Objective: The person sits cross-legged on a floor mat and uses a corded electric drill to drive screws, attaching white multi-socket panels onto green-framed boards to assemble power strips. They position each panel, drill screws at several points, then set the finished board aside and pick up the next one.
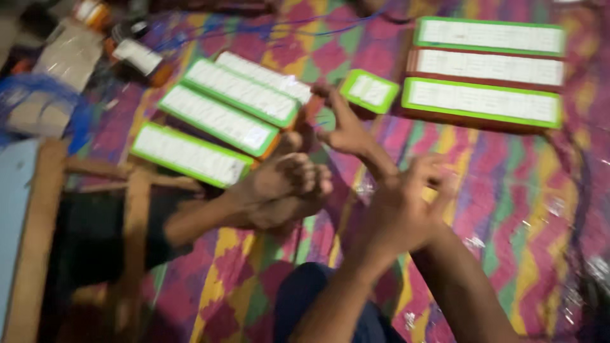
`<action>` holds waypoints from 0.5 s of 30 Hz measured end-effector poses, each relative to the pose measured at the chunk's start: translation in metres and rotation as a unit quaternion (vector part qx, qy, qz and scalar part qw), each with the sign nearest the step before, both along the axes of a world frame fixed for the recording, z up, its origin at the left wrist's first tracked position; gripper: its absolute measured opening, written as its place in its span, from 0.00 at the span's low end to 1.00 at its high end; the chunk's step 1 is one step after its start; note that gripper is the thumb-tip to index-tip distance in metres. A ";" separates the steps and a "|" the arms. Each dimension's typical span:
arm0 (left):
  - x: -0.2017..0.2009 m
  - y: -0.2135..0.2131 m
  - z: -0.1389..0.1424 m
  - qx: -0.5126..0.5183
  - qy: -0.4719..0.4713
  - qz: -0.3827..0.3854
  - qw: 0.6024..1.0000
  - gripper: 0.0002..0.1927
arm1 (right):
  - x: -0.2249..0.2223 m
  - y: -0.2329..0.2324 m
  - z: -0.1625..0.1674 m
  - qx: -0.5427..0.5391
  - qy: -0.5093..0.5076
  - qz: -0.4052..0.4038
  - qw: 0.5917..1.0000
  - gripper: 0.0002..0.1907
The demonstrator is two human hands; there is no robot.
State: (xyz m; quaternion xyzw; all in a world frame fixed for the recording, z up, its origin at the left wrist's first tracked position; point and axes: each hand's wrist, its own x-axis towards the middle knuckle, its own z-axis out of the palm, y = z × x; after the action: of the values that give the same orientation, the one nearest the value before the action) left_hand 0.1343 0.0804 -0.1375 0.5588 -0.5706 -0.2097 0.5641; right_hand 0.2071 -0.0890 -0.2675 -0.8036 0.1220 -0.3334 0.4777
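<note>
1. Head view: the right hand (346, 130) is seen just below and left of the small green-edged box (368, 91). Its fingers are spread wide and nothing is held; contact with the box cannot be told through the blur.
2. The left hand (400, 206) is curled below that box, laid across the right forearm; whether anything is gripped cannot be told.
3. The small box lies flat on the patterned mat (515, 190). Long green-edged boxes (219, 121) are ranged to its left and three more (486, 67) to its right.
4. Bare feet (286, 187) are crossed below and left of the box.
5. The box is judged light, stiff and crushable, perhaps glossy; it is best pinched across its two long edges.
</note>
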 end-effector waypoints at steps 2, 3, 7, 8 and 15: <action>-0.006 0.009 0.012 0.106 -0.009 0.014 0.994 0.19 | -0.072 0.018 0.015 0.028 0.032 -0.030 0.999 0.44; -0.012 0.010 0.018 0.085 -0.002 0.018 0.996 0.19 | -0.114 0.029 0.024 0.021 0.048 -0.051 0.997 0.41; -0.044 0.024 0.040 0.060 0.014 -0.017 0.998 0.17 | -0.304 0.086 0.067 0.006 0.131 -0.140 0.981 0.28; -0.054 0.029 0.044 0.063 0.013 -0.026 0.998 0.17 | -0.354 0.104 0.078 0.013 0.164 -0.167 0.972 0.23; -0.131 0.050 0.049 0.213 -0.090 -0.053 0.971 0.18 | -0.652 0.259 0.126 -0.044 0.366 -0.437 0.821 0.25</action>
State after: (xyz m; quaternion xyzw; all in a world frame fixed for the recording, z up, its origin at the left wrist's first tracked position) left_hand 0.0032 0.1305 -0.0887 0.6515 -0.5901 -0.3054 0.3661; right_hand -0.4445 0.1696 -0.1420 -0.7489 0.6113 -0.1938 0.1667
